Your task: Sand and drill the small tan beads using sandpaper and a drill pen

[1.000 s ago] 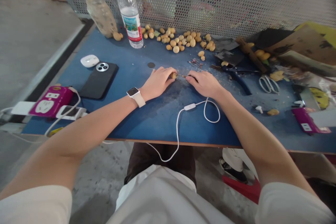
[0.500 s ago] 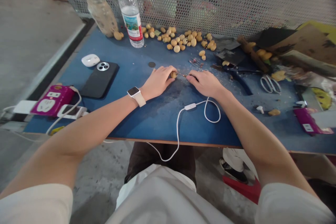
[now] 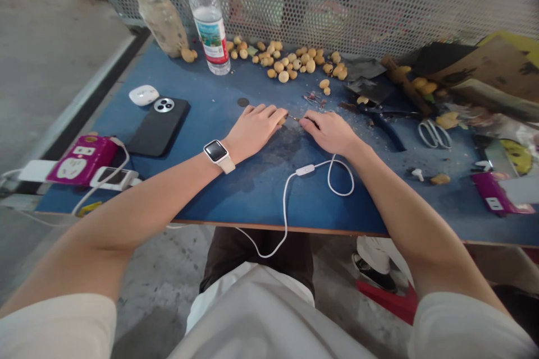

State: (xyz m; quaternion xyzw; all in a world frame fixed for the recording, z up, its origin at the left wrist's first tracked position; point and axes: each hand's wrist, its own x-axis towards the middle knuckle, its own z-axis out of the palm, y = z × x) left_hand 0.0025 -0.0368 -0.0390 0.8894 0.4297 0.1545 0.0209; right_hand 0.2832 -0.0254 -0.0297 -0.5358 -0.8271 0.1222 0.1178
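Tan seed (image 3: 282,120) gripped by the left hand (image 3: 255,127); the right hand (image 3: 328,132) pinches a thin metal pick (image 3: 296,119), lying crosswise over the blue table (image 3: 261,190), tip aimed left at the seed.

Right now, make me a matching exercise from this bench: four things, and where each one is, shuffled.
Things:
1. watch
2. phone
3. scissors
4. water bottle

Places:
A. lying on the right side of the table
B. worn on the left wrist
C. lying back up on the left side of the table
D. standing upright at the back of the table

Pairs: 1-B, 2-C, 3-A, 4-D
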